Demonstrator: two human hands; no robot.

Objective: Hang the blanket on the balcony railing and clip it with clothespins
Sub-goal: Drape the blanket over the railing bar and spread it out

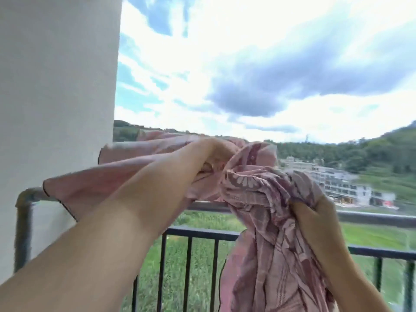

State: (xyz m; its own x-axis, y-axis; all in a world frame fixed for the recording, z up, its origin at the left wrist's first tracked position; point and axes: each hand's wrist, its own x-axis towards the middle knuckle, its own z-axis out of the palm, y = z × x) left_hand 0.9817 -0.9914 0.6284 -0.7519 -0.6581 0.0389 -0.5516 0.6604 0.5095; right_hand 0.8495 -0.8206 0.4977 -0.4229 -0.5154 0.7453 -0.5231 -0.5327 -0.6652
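Observation:
A pink blanket [258,210] with a pale floral and striped pattern is bunched up in mid-air in front of the balcony railing [202,236]. My left hand [213,154] is stretched forward and grips the upper folds of the blanket. My right hand [315,219] grips a bunched fold lower down at the right. Part of the cloth spreads to the left, towards the wall, and a long part hangs down in front of the railing bars. No clothespins are in view.
A white wall [56,86] fills the left side. A grey pipe [22,221] bends down along it at the lower left. The black railing bars run across the lower frame. Beyond lie green fields, buildings [337,185] and wooded hills.

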